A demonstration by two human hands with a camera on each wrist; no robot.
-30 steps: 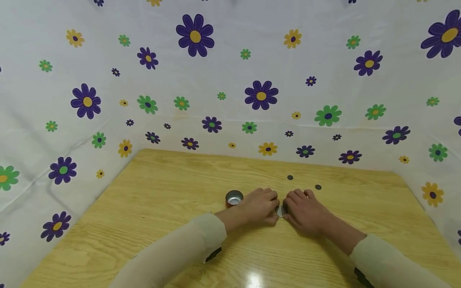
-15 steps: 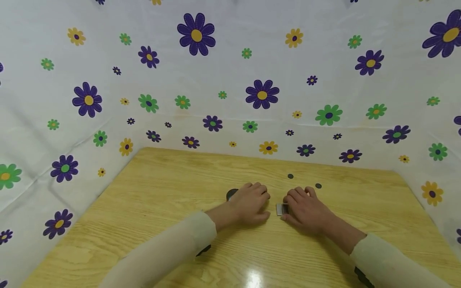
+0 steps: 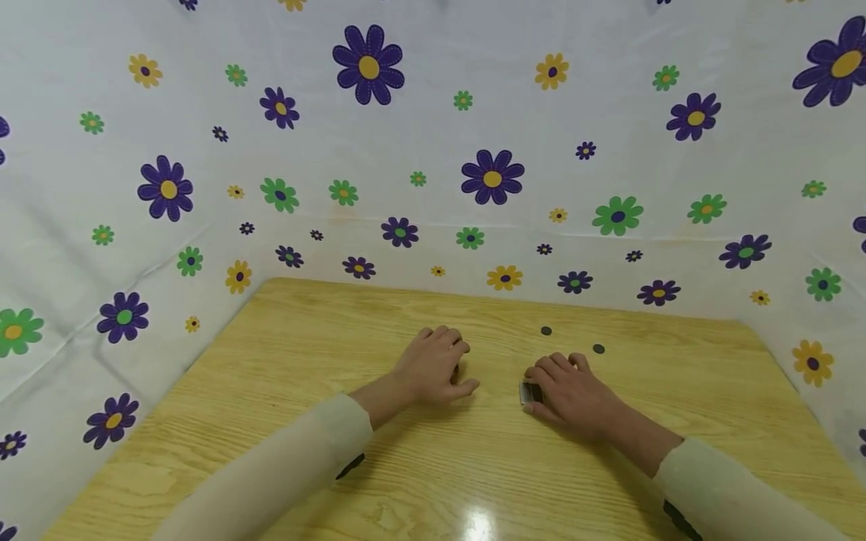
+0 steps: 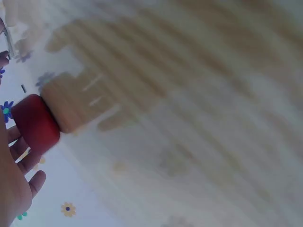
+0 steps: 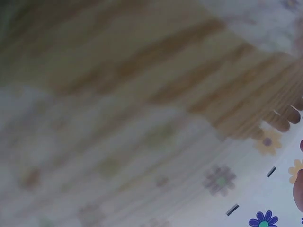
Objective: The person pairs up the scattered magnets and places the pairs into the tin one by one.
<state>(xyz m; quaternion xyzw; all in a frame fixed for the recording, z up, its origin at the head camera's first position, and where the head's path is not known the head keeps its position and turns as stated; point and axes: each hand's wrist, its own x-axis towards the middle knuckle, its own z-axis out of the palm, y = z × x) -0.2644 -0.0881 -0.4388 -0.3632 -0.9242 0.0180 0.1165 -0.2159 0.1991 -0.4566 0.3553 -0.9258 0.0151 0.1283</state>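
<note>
- A white cloth wall printed with purple, green and yellow flowers (image 3: 406,143) surrounds a pale yellow wood-grain table (image 3: 325,338) on its far, left and right sides; a bright patch of light shines at the near edge of view.
- The person's left hand (image 3: 429,368) is left of the middle of the table, over a red round cup (image 4: 37,124), which the head view almost wholly hides. The left wrist view shows the cup on the table, with several fingers behind it.
- The left thumb stands straight, spread away from the bent fingers; I cannot tell whether they grip the cup.
- The person's right hand (image 3: 568,391) is to the right, pinching a small rectangular silver and dark piece (image 3: 526,394) between thumb and fingers. The other fingers lie close together, bent.
- The rectangular piece is near the table, its silver end facing left, towards the other hand and well apart from it.
- Beyond the right hand lie two small dark flat discs (image 3: 546,330), well apart, one farther left, the other nearer and to the right.
- Pale sleeves (image 3: 291,443) cover both forearms, each with a dark strap (image 3: 349,467) showing beneath the cuff.
</note>
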